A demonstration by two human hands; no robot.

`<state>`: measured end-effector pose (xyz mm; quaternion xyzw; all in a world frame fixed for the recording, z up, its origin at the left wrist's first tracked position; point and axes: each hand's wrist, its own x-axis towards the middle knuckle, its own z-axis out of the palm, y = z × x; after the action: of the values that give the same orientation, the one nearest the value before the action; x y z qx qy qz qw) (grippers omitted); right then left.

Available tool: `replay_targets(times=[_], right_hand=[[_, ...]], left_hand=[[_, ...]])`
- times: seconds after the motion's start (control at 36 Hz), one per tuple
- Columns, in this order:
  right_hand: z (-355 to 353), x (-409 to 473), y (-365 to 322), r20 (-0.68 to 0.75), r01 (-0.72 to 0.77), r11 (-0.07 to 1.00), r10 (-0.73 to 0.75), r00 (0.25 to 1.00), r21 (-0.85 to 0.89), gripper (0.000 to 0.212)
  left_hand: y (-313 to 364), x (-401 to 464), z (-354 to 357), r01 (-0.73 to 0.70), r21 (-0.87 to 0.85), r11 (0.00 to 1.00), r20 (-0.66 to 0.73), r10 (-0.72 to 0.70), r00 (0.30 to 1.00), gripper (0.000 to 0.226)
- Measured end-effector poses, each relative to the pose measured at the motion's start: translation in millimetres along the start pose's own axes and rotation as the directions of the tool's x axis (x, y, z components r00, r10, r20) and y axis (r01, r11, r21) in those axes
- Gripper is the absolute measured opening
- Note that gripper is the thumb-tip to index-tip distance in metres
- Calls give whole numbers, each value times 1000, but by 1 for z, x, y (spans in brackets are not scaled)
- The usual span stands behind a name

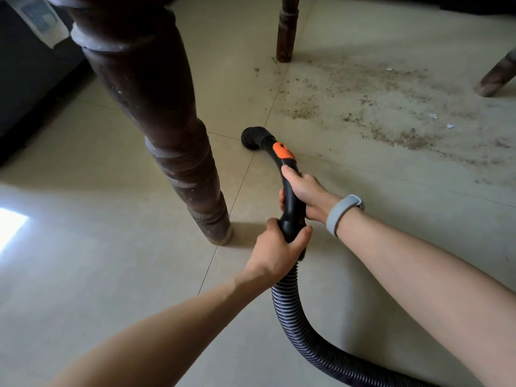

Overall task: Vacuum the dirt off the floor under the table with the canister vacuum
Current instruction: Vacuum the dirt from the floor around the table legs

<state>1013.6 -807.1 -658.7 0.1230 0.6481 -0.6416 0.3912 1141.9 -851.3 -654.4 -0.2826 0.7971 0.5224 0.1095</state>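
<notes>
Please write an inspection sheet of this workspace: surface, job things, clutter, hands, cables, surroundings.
Surface: beige tiled floor; brown dirt spread right of the nozzle, not yet vacuumed.
Job's things: black round nozzle on the floor, left of the dirt; handle; ribbed hose.
Clutter: white scraps in the dirt.
Hands: left hand grips the handle's base; right hand grips higher.
Cables: nothing seen.
Surroundings: turned wooden table legs.

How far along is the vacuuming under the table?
Near the start. Done: nothing clearly cleaned. In hand: left hand and right hand grip the vacuum handle, nozzle on the floor short of the dirt. Left: the whole dirt patch and paper bits.
</notes>
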Motion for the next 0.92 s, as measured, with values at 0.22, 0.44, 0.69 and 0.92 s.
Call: replay_targets(times=[0.22, 0.44, 0.69, 0.92], right_hand=[[-3, -6, -15, -131, 97, 989, -112, 985, -114, 30], [-19, -17, -8, -184, 99, 991, -114, 976, -90, 30], [-25, -48, 27, -12, 13, 982, -16, 1000, -186, 22], [-39, -88, 54, -60, 26, 954, -46, 997, -300, 24]], left_hand=[[11, 10, 2, -35, -44, 998, 34, 36, 999, 47], [14, 1, 10, -39, -33, 999, 95, 42, 995, 47], [-11, -44, 25, 24, -39, 999, 202, -15, 979, 48], [-13, -70, 25, 8, 22, 1000, 452, -17, 892, 29]])
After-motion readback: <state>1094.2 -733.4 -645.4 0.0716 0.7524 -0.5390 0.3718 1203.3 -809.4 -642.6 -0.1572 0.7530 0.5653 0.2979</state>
